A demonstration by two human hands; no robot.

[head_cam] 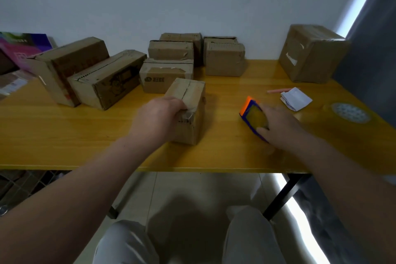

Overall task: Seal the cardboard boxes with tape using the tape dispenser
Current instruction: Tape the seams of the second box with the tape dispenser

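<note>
Cardboard box (190,96), gripped by left hand (158,118) fingers (179,106), may skid if the tape dispenser (256,116), clasped in right hand (280,127) at three o'clock, drags.

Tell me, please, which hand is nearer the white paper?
Right: the right hand holds the tape dispenser, beside the paper; the left hand grips a box farther off.

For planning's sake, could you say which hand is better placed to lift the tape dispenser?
Right: the right hand holds the tape dispenser, while the left hand grips the near box.
</note>
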